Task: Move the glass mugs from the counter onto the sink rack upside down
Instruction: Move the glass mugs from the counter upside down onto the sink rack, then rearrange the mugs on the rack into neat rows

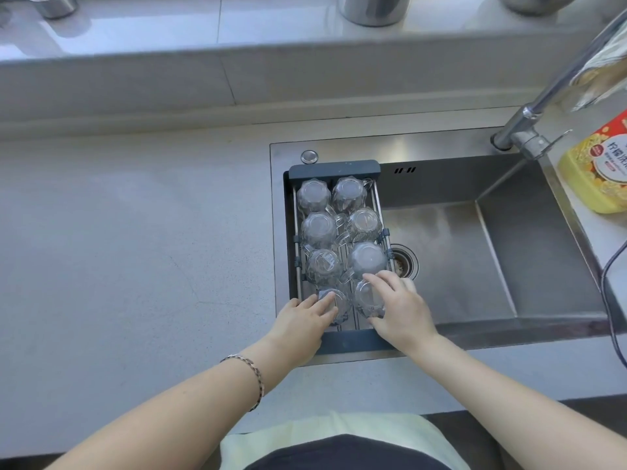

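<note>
A dark-framed sink rack [334,168] spans the left end of the steel sink. Several clear glass mugs stand upside down in it in two columns, the farthest pair at the back [314,195]. At the near end, my left hand [302,322] grips the near-left mug [339,301], which sits on the rack. My right hand [398,308] wraps around the near-right mug [368,298], bottom up beside it. No mugs show on the counter [135,249].
The open sink basin [458,266] with its drain lies right of the rack. A chrome faucet [529,127] reaches in from the upper right, beside a yellow detergent bottle [597,171]. Metal canisters [373,8] stand on the back ledge. A black cable hangs at the right edge.
</note>
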Demonstrator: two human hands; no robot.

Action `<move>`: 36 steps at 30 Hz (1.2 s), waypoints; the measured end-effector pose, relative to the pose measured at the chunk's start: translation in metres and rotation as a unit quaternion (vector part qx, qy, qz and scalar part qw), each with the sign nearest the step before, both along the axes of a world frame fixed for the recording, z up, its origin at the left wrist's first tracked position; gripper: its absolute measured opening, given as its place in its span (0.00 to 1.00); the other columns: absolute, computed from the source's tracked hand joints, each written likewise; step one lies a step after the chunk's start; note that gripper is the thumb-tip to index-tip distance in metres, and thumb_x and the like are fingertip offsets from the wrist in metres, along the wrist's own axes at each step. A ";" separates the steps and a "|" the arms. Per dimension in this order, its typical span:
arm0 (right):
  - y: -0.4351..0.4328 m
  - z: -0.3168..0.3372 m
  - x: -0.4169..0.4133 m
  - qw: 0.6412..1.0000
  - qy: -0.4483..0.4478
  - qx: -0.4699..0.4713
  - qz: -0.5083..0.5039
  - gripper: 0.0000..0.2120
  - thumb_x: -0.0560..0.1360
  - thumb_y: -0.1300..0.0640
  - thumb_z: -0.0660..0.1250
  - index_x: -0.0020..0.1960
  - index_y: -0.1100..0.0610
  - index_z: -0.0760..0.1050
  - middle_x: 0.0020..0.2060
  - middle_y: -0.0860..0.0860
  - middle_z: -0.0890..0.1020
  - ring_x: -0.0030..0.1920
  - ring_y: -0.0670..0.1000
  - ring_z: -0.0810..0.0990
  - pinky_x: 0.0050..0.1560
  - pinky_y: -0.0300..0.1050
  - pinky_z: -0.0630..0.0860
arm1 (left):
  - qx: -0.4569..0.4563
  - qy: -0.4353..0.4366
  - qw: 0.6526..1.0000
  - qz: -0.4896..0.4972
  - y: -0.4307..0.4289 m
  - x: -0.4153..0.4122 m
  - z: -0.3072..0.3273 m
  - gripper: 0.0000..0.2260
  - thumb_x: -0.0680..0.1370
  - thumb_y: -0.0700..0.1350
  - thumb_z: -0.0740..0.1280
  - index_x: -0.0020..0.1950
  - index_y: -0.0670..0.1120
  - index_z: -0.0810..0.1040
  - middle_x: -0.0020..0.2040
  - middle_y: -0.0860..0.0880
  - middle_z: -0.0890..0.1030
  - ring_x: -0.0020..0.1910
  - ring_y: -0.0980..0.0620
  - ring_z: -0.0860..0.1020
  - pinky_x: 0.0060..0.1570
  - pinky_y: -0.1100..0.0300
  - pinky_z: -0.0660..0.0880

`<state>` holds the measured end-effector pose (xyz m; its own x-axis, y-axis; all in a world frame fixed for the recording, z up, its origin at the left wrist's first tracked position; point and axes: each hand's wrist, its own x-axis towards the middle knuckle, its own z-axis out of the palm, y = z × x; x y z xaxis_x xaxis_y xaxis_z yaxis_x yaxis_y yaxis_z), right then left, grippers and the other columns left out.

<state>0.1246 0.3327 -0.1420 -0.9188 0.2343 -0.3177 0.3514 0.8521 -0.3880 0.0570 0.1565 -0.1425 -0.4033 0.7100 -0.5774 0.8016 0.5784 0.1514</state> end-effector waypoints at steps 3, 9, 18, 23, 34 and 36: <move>0.002 -0.009 -0.002 1.000 -0.009 -0.018 0.001 0.31 0.67 0.56 0.73 0.68 0.50 0.67 0.66 0.48 0.70 0.63 0.55 0.67 0.57 0.49 0.73 | 0.000 0.001 1.000 -0.003 -0.001 0.000 0.000 0.26 0.79 0.39 0.56 0.76 0.48 0.51 0.79 0.48 0.47 0.77 0.45 0.53 0.70 0.50 0.59; 0.010 -0.019 0.001 0.997 -0.038 -0.058 0.017 0.32 0.66 0.57 0.75 0.67 0.52 0.67 0.67 0.50 0.69 0.64 0.56 0.69 0.62 0.45 0.69 | -0.003 -0.001 1.000 0.000 -0.001 0.000 0.003 0.26 0.80 0.39 0.56 0.76 0.48 0.51 0.79 0.47 0.47 0.77 0.45 0.52 0.71 0.49 0.58; 0.012 0.006 -0.028 0.988 -0.133 0.038 0.075 0.22 0.73 0.46 0.65 0.64 0.53 0.68 0.61 0.52 0.76 0.62 0.55 0.71 0.60 0.50 0.70 | 0.027 -0.034 0.999 0.032 0.000 -0.004 0.010 0.23 0.79 0.40 0.56 0.74 0.49 0.59 0.78 0.49 0.53 0.75 0.45 0.59 0.69 0.50 0.61; 0.028 0.034 -0.074 0.983 -0.164 -0.007 0.085 0.12 0.75 0.49 0.62 0.54 0.51 0.77 0.53 0.50 0.82 0.54 0.53 0.79 0.51 0.46 0.75 | 0.158 -0.021 0.979 0.127 0.008 -0.046 0.030 0.17 0.78 0.41 0.58 0.67 0.47 0.71 0.66 0.48 0.75 0.61 0.47 0.75 0.59 0.55 0.72; 0.048 0.002 -0.203 0.994 -0.089 -0.012 -0.064 0.34 0.70 0.43 0.68 0.71 0.51 0.59 0.66 0.57 0.68 0.62 0.60 0.73 0.56 0.52 0.74 | 0.116 0.106 0.978 0.139 0.060 -0.179 0.031 0.27 0.75 0.33 0.60 0.73 0.47 0.60 0.77 0.47 0.59 0.71 0.45 0.64 0.66 0.52 0.64; 0.042 -0.012 -0.210 0.991 -0.107 0.004 -0.079 0.39 0.68 0.40 0.69 0.72 0.49 0.54 0.67 0.58 0.66 0.63 0.60 0.73 0.56 0.52 0.74 | 0.068 0.115 0.988 0.079 0.072 -0.192 0.020 0.30 0.75 0.33 0.62 0.74 0.48 0.56 0.78 0.46 0.54 0.74 0.45 0.59 0.69 0.50 0.61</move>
